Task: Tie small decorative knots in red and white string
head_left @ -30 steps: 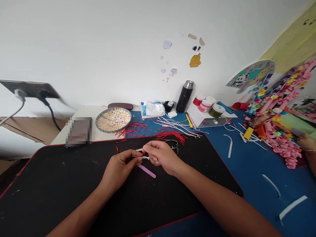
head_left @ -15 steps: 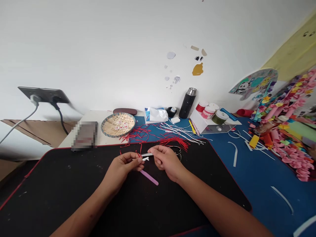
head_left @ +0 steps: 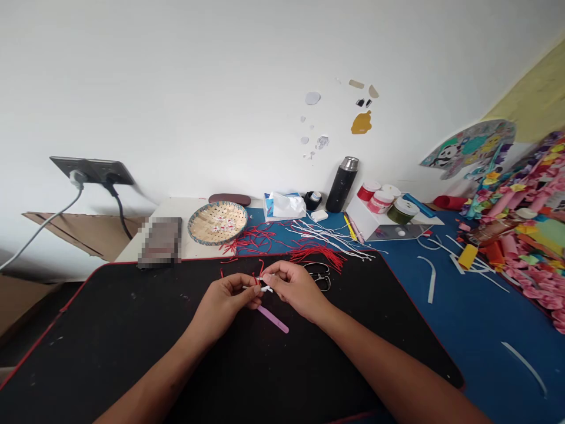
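Note:
Over a black mat (head_left: 132, 341), my left hand (head_left: 225, 303) and my right hand (head_left: 295, 288) meet fingertip to fingertip. Both are closed in a pinch on a small piece made of white strip and red cord (head_left: 263, 287). A pink nail file (head_left: 273, 319) lies on the mat just below the hands. Small scissors (head_left: 321, 275) lie on the mat right behind my right hand. Loose red cords (head_left: 318, 255) and white strips (head_left: 326, 234) are heaped beyond the mat's far edge.
A woven basket (head_left: 217, 222) with small pieces, a tissue pack (head_left: 285, 205), a black flask (head_left: 342, 184) and jars (head_left: 380, 200) stand at the back. Coloured paper flowers (head_left: 529, 259) fill the right side. White strips (head_left: 430, 277) lie on the blue cloth.
The view has shifted a little. My right hand's fingers have drawn in closer to the left hand's pinch; the small white and red piece stays between them.

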`<move>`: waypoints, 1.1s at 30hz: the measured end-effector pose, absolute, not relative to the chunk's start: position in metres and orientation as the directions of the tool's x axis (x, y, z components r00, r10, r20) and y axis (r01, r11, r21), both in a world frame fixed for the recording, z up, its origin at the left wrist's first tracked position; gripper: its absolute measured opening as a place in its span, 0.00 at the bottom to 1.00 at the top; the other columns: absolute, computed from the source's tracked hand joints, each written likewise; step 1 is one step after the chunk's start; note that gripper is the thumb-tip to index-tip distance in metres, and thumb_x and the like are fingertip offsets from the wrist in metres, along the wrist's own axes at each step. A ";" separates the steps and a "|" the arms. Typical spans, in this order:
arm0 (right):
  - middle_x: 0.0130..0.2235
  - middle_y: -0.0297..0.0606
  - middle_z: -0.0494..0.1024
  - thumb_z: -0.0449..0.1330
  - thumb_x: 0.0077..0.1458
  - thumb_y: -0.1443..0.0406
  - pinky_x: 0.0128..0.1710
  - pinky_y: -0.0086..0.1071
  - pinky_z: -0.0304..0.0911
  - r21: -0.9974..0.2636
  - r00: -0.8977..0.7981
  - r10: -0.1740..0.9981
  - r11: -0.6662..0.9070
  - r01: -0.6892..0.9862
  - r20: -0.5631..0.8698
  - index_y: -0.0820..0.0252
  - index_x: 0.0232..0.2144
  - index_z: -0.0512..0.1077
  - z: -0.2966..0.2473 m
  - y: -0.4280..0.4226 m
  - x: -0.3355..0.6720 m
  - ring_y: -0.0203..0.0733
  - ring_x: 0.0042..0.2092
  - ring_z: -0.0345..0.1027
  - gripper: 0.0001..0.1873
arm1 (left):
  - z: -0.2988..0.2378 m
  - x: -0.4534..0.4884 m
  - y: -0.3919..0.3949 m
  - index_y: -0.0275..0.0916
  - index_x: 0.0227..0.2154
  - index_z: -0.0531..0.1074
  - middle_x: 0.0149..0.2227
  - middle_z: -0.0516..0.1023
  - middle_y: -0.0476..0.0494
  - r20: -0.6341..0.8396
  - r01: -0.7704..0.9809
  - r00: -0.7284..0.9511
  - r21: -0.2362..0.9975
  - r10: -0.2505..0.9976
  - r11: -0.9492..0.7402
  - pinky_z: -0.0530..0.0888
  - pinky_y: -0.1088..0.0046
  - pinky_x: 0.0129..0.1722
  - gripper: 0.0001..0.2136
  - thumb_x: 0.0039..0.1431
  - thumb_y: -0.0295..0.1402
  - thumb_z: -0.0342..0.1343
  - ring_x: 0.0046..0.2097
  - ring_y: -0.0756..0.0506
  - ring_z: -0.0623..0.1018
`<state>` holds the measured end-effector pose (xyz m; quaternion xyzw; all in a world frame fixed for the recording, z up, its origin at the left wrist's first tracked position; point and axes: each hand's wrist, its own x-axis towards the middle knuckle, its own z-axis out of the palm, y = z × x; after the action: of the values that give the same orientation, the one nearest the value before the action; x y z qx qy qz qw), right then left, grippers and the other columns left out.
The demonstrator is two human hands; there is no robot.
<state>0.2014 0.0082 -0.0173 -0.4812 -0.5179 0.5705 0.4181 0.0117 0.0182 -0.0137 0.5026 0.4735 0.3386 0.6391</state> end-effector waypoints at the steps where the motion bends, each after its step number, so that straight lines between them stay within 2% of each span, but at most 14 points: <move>1: 0.23 0.27 0.67 0.65 0.57 0.55 0.22 0.27 0.50 -0.993 -0.193 0.974 -0.113 0.027 -0.116 0.61 0.37 0.76 -0.017 0.009 0.202 0.31 0.22 0.55 0.15 | -0.014 0.011 0.019 0.39 0.28 0.79 0.27 0.82 0.48 -0.258 0.063 0.323 0.966 0.910 0.251 0.77 0.71 0.35 0.14 0.46 0.44 0.72 0.31 0.45 0.80; 7: 0.24 0.28 0.68 0.65 0.57 0.57 0.22 0.27 0.50 -0.991 -0.213 0.968 -0.124 0.049 -0.131 0.61 0.36 0.75 -0.015 0.010 0.200 0.31 0.23 0.55 0.12 | -0.013 0.008 0.020 0.40 0.29 0.79 0.26 0.82 0.48 -0.225 0.145 0.333 0.972 0.916 0.186 0.76 0.70 0.35 0.13 0.49 0.44 0.69 0.31 0.44 0.80; 15: 0.25 0.28 0.69 0.64 0.57 0.57 0.22 0.27 0.49 -0.991 -0.194 0.972 -0.132 0.003 -0.131 0.61 0.34 0.74 -0.025 0.009 0.195 0.31 0.22 0.53 0.11 | -0.016 0.008 0.020 0.40 0.31 0.79 0.27 0.82 0.49 -0.235 0.121 0.313 0.971 0.920 0.206 0.77 0.70 0.36 0.13 0.48 0.44 0.70 0.31 0.44 0.81; 20: 0.28 0.30 0.72 0.65 0.58 0.57 0.24 0.28 0.52 -0.995 -0.196 0.976 -0.094 0.021 -0.096 0.61 0.36 0.74 -0.026 0.008 0.197 0.32 0.24 0.58 0.12 | -0.012 0.010 0.020 0.41 0.30 0.79 0.27 0.82 0.49 -0.253 0.160 0.297 0.964 0.921 0.213 0.78 0.69 0.36 0.13 0.46 0.44 0.69 0.31 0.43 0.82; 27: 0.26 0.29 0.70 0.65 0.59 0.59 0.26 0.28 0.54 -0.993 -0.170 0.983 -0.057 0.103 -0.074 0.60 0.34 0.75 -0.026 0.006 0.196 0.34 0.26 0.60 0.10 | -0.006 0.012 0.019 0.41 0.29 0.80 0.26 0.83 0.47 -0.239 0.191 0.293 0.963 0.926 0.188 0.79 0.68 0.35 0.14 0.46 0.45 0.69 0.31 0.42 0.82; 33: 0.27 0.31 0.72 0.63 0.61 0.57 0.25 0.28 0.54 -0.996 -0.178 0.981 -0.064 0.065 -0.075 0.60 0.35 0.75 -0.024 0.005 0.197 0.33 0.26 0.60 0.11 | -0.006 0.012 0.019 0.41 0.29 0.80 0.26 0.83 0.47 -0.237 0.209 0.288 0.961 0.928 0.181 0.79 0.69 0.35 0.13 0.47 0.45 0.69 0.31 0.42 0.82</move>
<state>0.1966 0.0046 -0.0242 -0.4845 -0.5400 0.5451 0.4200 0.0118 0.0194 -0.0064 0.5589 0.5086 0.3118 0.5760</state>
